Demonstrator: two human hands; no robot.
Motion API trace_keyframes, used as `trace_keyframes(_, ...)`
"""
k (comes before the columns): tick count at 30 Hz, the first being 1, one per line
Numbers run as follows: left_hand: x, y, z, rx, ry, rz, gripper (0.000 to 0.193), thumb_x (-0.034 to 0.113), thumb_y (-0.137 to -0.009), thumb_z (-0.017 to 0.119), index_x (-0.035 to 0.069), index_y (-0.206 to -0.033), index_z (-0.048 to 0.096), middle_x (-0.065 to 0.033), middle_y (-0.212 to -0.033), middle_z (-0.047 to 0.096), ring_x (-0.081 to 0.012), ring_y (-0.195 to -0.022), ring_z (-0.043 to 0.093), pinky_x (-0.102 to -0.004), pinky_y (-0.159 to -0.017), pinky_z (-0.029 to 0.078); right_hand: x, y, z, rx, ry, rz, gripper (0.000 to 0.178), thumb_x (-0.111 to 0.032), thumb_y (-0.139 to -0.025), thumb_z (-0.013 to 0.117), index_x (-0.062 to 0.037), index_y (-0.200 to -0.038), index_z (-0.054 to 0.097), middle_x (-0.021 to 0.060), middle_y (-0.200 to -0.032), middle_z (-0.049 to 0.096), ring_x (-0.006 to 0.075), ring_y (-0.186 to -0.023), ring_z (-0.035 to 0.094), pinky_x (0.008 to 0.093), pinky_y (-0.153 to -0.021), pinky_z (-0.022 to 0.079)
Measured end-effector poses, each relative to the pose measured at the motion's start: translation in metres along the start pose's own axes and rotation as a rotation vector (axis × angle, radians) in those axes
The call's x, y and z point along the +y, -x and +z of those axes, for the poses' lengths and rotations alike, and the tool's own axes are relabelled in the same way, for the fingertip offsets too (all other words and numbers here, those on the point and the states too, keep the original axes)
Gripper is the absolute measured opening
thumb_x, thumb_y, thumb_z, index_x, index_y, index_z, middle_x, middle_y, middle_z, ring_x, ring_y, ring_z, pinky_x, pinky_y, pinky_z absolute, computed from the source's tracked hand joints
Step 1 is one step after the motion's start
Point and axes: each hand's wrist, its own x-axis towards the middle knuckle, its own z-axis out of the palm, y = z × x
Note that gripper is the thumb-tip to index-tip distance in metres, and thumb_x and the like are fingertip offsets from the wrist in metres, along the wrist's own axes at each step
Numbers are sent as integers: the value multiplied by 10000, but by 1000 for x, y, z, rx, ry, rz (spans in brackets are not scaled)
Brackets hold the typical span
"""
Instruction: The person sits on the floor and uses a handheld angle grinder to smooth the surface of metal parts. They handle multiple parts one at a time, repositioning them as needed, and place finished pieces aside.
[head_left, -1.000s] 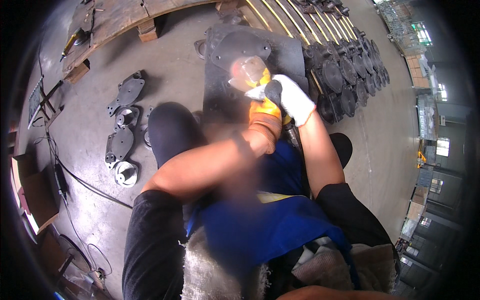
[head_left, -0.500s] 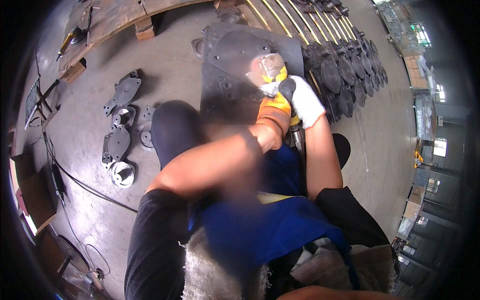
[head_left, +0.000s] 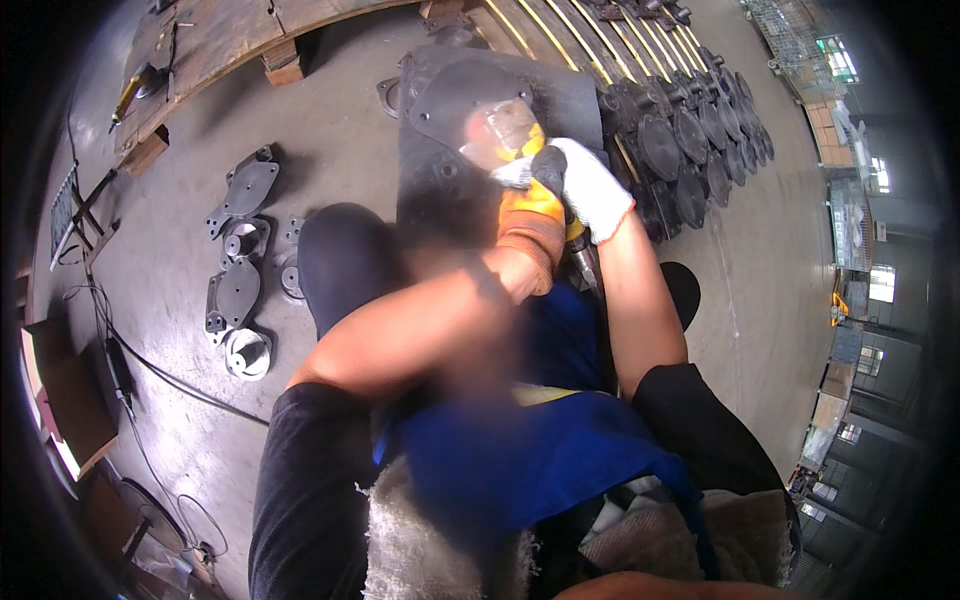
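Observation:
Both gloved hands hold one hand grinder, yellow with a pale, worn guard at its working end. My left hand, in an orange glove, is closed around its body. My right hand, in a white knit glove, is closed on it from the right. The tool's rear end shows below my hands. Beneath the guard is a dark flat metal casting with a rounded outline, lying on a dark metal plate. The guard hides the contact spot, and a blurred reddish patch shows at its left edge.
Several similar castings lie on the floor at left. More castings stand in rows at right beside yellow-edged slats. A low wooden table with another yellow tool stands far left. A black cable crosses the floor.
Both hands and the grinder have moved left and slightly farther away across the casting. The grip looks the same.

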Motion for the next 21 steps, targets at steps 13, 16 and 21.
trace_keyframes(13, 20, 10, -7, -115, 293, -261, 318, 270, -954, 397, 88, -1118, 599, -147, -1077, 650, -278, -969, 639, -366, -826, 505, 51, 13, -5, 77, 39, 87, 299, -189, -861, 580, 62, -1002, 660, 80, -883, 680, 151, -788, 626, 287, -737, 504)
trace_keyframes(16, 14, 12, -3, -50, 343, -223, 342, 285, -963, 379, 81, -1146, 584, -149, -1100, 637, -269, -981, 629, -354, -848, 492, 35, 15, 4, 104, -129, 99, 298, -184, -858, 576, 67, -997, 657, 82, -883, 677, 145, -789, 618, 287, -738, 501)
trace_keyframes(21, 11, 12, -1, -160, 128, -101, 364, 292, -978, 343, 87, -1164, 579, -144, -1107, 629, -259, -974, 622, -340, -864, 476, -19, 26, 11, 143, -199, 195, 257, -148, -843, 599, 62, -974, 669, 57, -851, 666, 119, -774, 596, 264, -734, 484)
